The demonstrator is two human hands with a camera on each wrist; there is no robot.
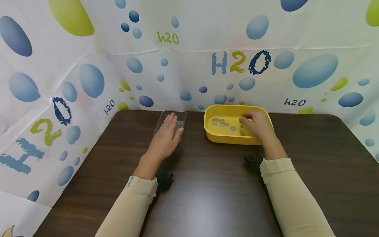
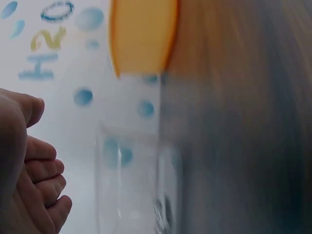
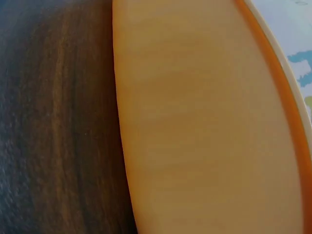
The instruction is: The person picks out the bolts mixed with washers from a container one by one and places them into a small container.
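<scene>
Near the far table edge stands a clear plastic box (image 1: 181, 116), with my left hand (image 1: 166, 137) over its near left side, fingers straight. In the left wrist view the hand (image 2: 34, 180) is beside the clear box (image 2: 129, 190), which has a few shiny bits low in it. My right hand (image 1: 259, 125) is inside the yellow tray (image 1: 231, 139), pinching a coin (image 1: 241, 123) on edge between thumb and fingers. Several loose coins (image 1: 221, 121) lie on the tray's floor to its left. Only the tray's outer wall (image 3: 209, 122) fills the right wrist view; that hand is hidden there.
A dark wooden table (image 1: 204, 187) carries both containers, the tray to the right of the box. Directly behind them hangs a white sheet (image 1: 189, 72) with blue and green drops and H2O lettering; it also runs along the left side.
</scene>
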